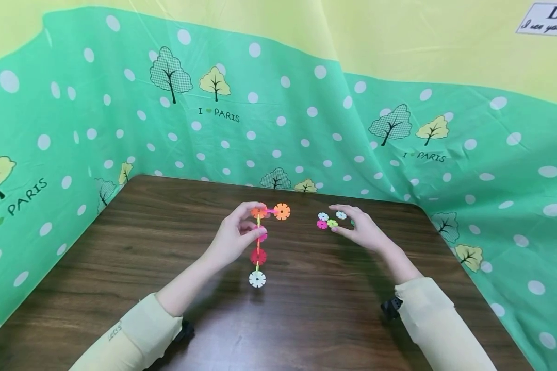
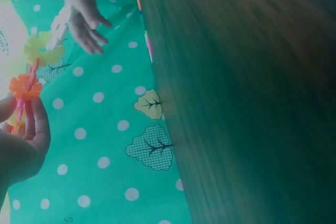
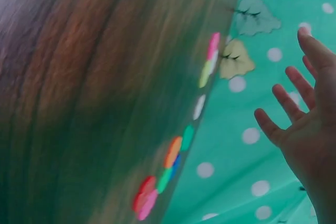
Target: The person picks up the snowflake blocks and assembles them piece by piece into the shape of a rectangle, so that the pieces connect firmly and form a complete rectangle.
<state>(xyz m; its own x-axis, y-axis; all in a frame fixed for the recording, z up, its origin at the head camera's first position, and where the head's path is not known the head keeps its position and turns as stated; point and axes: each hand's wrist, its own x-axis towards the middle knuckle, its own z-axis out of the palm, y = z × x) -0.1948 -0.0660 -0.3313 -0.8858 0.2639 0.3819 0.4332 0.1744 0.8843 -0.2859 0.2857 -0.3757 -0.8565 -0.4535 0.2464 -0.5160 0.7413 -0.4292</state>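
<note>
My left hand point(image 1: 234, 236) holds a chain of notched, flower-shaped plastic discs between thumb and fingers. Down from the hand runs a line with a red disc point(image 1: 258, 256) and a white disc point(image 1: 257, 279) at its near end. An orange disc point(image 1: 281, 212) juts right at the top; the fingers hide part of the chain. In the left wrist view, an orange disc point(image 2: 25, 87) and a yellow disc point(image 2: 44, 49) show on it. My right hand point(image 1: 363, 230) hovers with spread fingers, holding nothing, near loose discs: a pink disc point(image 1: 322, 224), a yellow-green disc point(image 1: 332, 223) and white ones.
More loose discs lie on the brown wooden table point(image 1: 204, 335), among them an orange disc point(image 3: 172, 152) and a red disc point(image 3: 143, 193) in the right wrist view. A green dotted cloth point(image 1: 278, 123) with printed trees hangs behind and beside the table.
</note>
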